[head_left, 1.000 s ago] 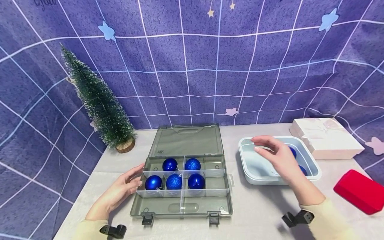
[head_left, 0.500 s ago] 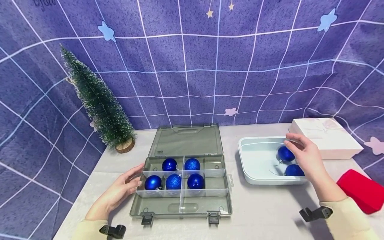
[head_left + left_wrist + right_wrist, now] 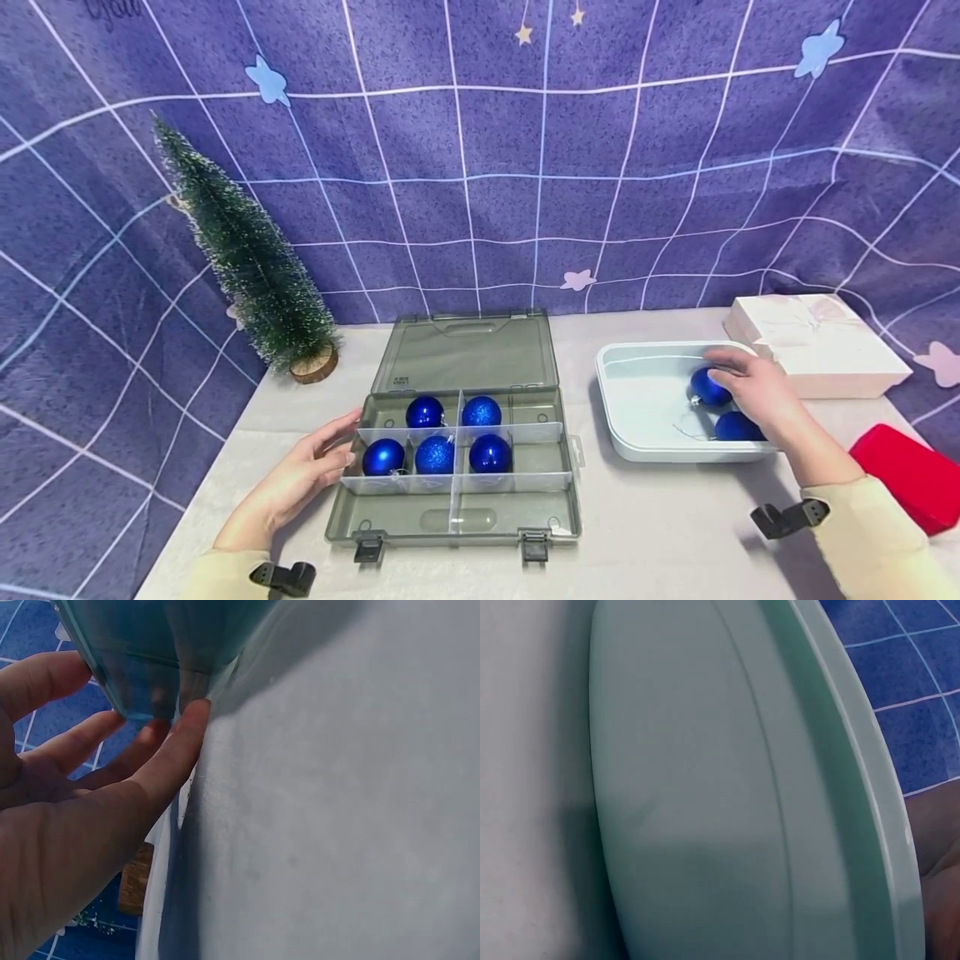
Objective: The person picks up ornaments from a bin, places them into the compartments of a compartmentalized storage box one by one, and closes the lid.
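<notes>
A grey translucent divided box lies with its lid back, several blue Christmas balls in its compartments. My left hand rests against the box's left side, fingers extended; in the left wrist view, its fingertips touch the box wall. Over the right end of a pale blue tub, my right hand has thumb and fingers around a blue Christmas ball. Another blue ball lies just below it in the tub. The right wrist view shows mostly the tub's outer wall.
A small frosted Christmas tree stands at the back left on a wooden base. Behind the tub at right is a white gift box with a bow. A red box lies beside my right forearm. A patterned curtain hangs behind.
My right hand has moved right across the tub and down to the upper ball, which has shifted slightly left. My left hand stays against the box.
</notes>
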Demonstrator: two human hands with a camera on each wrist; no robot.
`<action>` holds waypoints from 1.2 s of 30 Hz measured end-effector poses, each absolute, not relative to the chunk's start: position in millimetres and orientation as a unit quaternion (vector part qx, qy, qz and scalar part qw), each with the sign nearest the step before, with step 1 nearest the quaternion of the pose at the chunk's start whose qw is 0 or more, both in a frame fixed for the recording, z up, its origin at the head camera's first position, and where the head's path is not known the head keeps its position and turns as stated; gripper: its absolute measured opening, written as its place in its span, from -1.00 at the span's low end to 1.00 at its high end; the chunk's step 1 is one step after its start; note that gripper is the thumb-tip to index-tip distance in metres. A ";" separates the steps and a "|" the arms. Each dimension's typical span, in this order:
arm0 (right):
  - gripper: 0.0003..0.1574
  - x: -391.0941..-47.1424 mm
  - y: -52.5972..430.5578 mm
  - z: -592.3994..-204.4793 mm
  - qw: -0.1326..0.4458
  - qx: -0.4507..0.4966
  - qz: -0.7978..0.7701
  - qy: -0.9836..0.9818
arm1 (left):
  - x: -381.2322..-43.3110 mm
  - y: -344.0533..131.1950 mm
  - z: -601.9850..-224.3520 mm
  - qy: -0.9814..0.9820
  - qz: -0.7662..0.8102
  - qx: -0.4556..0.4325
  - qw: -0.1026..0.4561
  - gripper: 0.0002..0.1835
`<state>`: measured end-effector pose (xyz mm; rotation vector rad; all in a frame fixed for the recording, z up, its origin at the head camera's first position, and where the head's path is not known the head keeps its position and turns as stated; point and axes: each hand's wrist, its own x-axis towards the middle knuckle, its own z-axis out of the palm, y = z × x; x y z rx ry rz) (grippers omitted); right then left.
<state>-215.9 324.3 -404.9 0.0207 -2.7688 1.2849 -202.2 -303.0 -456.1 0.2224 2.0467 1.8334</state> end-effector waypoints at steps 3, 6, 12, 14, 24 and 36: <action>-0.51 -218.1 325.7 -404.9 0.021 0.017 0.408 -0.912 | -202.1 -303.0 -455.7 0.731 0.650 0.079 0.192 -0.20; -0.50 -219.8 326.8 -406.7 0.004 0.026 0.398 -0.917 | -202.1 -303.0 -455.7 0.729 0.651 0.080 0.194 -0.20; -0.46 -225.0 327.9 -411.7 -0.029 0.032 0.391 -0.919 | -200.8 -304.9 -457.5 0.718 0.663 0.083 0.197 -0.19; -0.44 -226.4 328.2 -413.3 -0.034 0.035 0.386 -0.921 | -200.9 -305.4 -458.0 0.715 0.665 0.082 0.198 -0.19; -0.38 -226.2 327.6 -413.8 -0.030 0.019 0.439 -0.898 | -203.9 -305.2 -458.3 0.718 0.663 0.086 0.193 -0.19; -0.40 -209.7 304.8 -392.1 0.093 0.026 0.443 -0.892 | -205.1 -304.7 -458.2 0.711 0.671 0.094 0.189 -0.19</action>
